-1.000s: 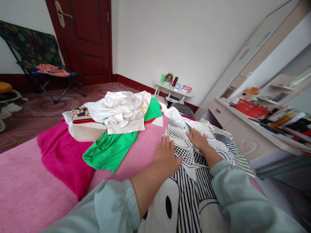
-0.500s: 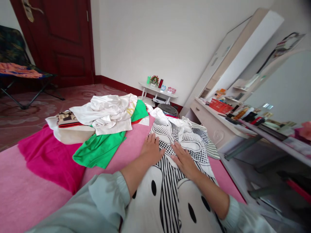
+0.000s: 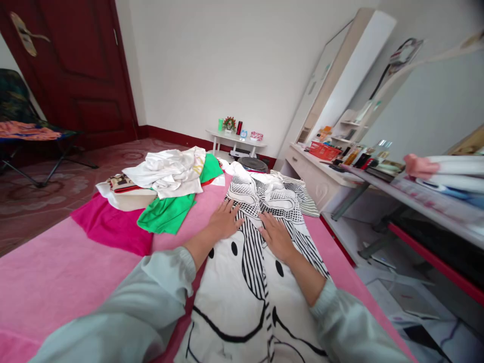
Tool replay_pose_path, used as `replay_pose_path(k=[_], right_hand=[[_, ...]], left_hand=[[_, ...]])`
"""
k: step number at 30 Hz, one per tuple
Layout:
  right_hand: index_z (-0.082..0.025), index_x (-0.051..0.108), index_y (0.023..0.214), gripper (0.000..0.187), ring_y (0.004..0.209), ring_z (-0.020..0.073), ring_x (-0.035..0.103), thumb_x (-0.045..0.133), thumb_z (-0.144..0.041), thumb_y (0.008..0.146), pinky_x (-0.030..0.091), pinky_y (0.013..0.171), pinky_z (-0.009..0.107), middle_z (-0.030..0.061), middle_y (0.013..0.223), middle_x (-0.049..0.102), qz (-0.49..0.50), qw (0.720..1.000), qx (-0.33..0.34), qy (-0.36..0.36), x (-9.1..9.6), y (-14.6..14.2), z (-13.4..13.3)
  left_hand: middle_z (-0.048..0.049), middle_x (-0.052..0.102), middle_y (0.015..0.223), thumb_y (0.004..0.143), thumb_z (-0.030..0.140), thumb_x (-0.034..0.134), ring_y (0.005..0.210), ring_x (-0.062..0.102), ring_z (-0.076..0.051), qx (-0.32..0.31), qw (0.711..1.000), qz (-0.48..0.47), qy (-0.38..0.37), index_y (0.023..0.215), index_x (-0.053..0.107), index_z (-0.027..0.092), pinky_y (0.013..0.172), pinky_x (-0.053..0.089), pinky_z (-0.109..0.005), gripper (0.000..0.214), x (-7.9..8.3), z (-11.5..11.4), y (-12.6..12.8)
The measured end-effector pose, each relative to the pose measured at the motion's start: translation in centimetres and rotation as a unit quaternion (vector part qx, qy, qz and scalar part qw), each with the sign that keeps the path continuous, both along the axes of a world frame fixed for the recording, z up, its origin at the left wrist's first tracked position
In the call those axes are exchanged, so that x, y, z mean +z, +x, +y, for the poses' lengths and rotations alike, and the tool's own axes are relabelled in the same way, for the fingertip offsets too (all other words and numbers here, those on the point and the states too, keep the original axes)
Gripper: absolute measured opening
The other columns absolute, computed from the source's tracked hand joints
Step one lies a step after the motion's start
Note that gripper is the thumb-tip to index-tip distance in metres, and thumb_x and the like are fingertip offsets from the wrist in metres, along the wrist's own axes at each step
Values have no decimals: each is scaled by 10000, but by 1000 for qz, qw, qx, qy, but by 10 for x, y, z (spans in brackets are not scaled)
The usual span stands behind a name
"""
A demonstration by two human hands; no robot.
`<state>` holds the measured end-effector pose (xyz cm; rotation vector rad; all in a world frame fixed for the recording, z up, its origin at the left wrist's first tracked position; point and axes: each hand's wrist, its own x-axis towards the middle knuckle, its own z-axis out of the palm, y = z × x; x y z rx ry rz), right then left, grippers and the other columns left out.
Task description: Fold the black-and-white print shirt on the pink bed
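A white garment with black stripes, dots and cartoon shapes (image 3: 242,302) is spread lengthwise over the pink bed cover (image 3: 75,287). My left hand (image 3: 226,220) lies flat on its left side, fingers spread and pointing away from me. On the right half of the same cloth rests my right hand (image 3: 278,236), palm down with its fingers apart. Neither hand grips the fabric. The garment's far end is wrinkled beyond my fingertips, and a striped cloth (image 3: 308,196) shows at its far right.
Left of the garment is a pile with white clothes (image 3: 166,174), a green cloth (image 3: 166,214) and a magenta cloth (image 3: 113,222). A dressing table (image 3: 313,174) holding a red basket (image 3: 324,150) stands right. A small white table (image 3: 236,138) is by the wall; a folding chair (image 3: 26,131) stands left.
The camera view has tilted downward and turned, showing more of the garment's near part. Both hands stay flat on the cloth, with little visible shift along it.
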<state>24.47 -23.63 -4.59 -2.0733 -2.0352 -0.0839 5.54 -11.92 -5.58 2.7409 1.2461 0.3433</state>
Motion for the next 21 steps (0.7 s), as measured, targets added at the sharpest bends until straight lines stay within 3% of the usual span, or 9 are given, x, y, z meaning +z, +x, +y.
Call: replay_pose_path(k=[4,8,11,15,21], right_hand=[[-160,339,1429,524,1361,212,289,381,-225,911,263,1116,436,94,1496,293,37,996,57,60,5,-7,-13],[-203,427,1381,612,1328,172,346,398,-68,785,285,1117,380,46,1449,387,53,983,160,76,15,-17,-27],[-255,515,1312,599,1291,172,398,401,-52,759,332,1087,393,20,1407,445,54,976,196,80,20,-23,-37],[-249,584,1246,630,1243,180,448,421,-23,680,355,1065,394,23,1346,512,50,967,234,84,23,-25,-45],[-292,594,1234,654,1242,182,455,433,-34,655,346,1060,411,9,1352,510,59,955,281,72,23,-25,-61]], left_hand=[[-108,158,1533,941,583,237,1406,96,-288,-4,1000,4,-1,1463,278,161,1138,125,-449,673,0,-15,-15],[-99,134,1539,942,595,236,1406,97,-292,-7,1000,2,-3,1459,285,178,1135,127,-454,666,0,-33,-32],[-85,130,1541,946,592,247,1406,105,-280,-14,1000,-1,-3,1455,291,200,1135,126,-446,644,3,-48,-45],[-119,142,1534,949,595,247,1409,89,-262,-36,999,12,-4,1461,276,179,1141,104,-430,660,9,-68,-62],[-107,16,1544,880,721,264,1406,-17,-301,-105,993,43,-47,1485,196,217,1140,72,-467,790,21,-99,-95]])
